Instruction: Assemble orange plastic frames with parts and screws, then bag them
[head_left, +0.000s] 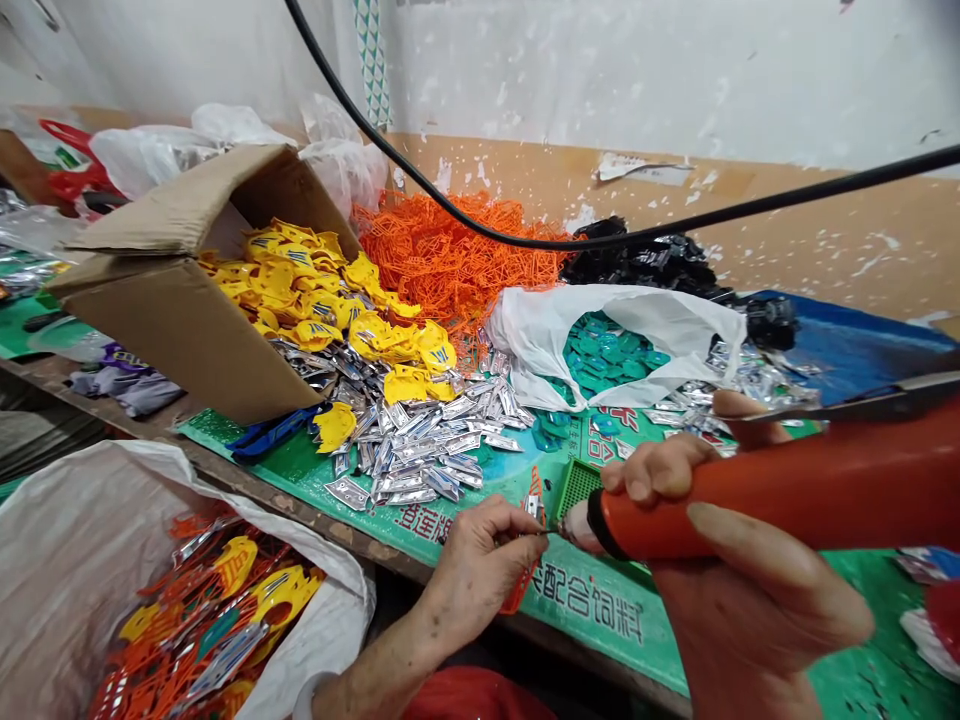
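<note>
My right hand (pixel 757 600) is wrapped round a red electric screwdriver (pixel 847 490) held nearly level, its nose pointing left. My left hand (pixel 480 555) pinches thumb and forefinger together right at the bit's tip. What the pinch holds is too small to make out. Just behind those fingers, an orange plastic part (pixel 516 597) with a silver piece (pixel 534 506) on it lies at the table's front edge, partly hidden by my left hand. A small green mesh basket (pixel 579 483) stands behind the screwdriver's nose.
Silver plates (pixel 427 450) are heaped ahead, below yellow parts (pixel 300 270) spilling from a tipped cardboard box (pixel 172 300). Behind lie orange frames (pixel 457 250), black parts (pixel 645 262) and a white bag (pixel 532 330) of green pieces. A sack (pixel 52 530) holds mixed parts. A black cable (pixel 450 205) hangs across.
</note>
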